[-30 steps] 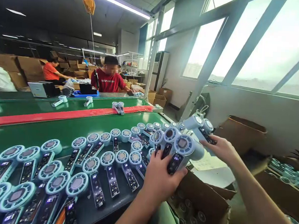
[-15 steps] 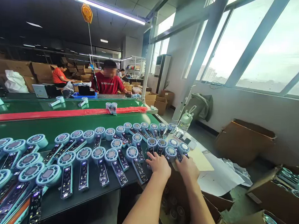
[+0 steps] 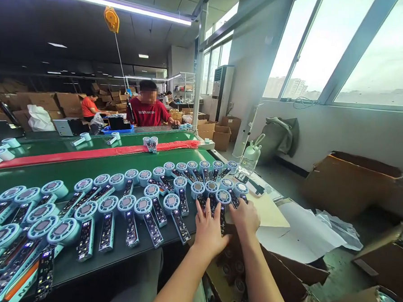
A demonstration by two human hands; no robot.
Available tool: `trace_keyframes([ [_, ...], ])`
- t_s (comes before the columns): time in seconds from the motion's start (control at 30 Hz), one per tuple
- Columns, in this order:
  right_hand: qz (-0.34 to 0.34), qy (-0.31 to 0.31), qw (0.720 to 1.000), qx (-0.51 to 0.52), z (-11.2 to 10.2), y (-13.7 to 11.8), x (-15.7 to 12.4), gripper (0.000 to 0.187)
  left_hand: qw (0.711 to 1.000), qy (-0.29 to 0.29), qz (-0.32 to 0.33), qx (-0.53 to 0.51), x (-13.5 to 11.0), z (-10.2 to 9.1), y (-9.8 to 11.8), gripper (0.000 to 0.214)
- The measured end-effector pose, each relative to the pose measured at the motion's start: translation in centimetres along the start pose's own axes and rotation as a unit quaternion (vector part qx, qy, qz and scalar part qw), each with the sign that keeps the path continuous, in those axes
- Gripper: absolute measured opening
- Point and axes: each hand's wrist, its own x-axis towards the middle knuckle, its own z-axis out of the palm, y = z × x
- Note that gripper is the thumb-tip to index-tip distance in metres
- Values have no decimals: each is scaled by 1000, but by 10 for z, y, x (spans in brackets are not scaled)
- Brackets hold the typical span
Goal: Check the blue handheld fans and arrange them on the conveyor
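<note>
Rows of light-blue handheld fans with round heads lie on the dark table edge, bare circuit boards showing in their handles. My left hand rests with fingers spread over the handles of a few fans at the right end. One of these, a fan, has its head just beyond my fingertips and its handle partly beneath the hand. Beside it, my right hand is closed, with bent fingers around the handle of the rightmost fan. Its fingers hide most of that handle.
A green conveyor with a red strip runs behind the fans. A bottle and cream sheet are at right. Below stands an open carton with round parts. A co-worker in a red shirt sits across.
Both hands have moved slightly left. My left hand's fingers have spread wider over the handles, and the fans at the right end sit closer together. The view has turned slightly.
</note>
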Motion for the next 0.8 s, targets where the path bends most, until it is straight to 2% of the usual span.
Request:
trace_keyframes([
  [0.1,-6,3,1000,11,1,3,1,36,999,1,43,14,-8,0,-13,100],
  [0.27,-3,25,999,24,4,7,0,37,995,43,84,39,-5,7,-13,76],
  [0.43,7,50,998,26,8,10,19,39,990,99,83,51,-1,15,-7,58],
  [0.67,-60,38,996,52,22,21,58,33,988,123,76,61,6,15,-9,50],
  [0.8,-84,93,988,94,25,34,56,42,987,121,80,70,9,15,-7,52],
])
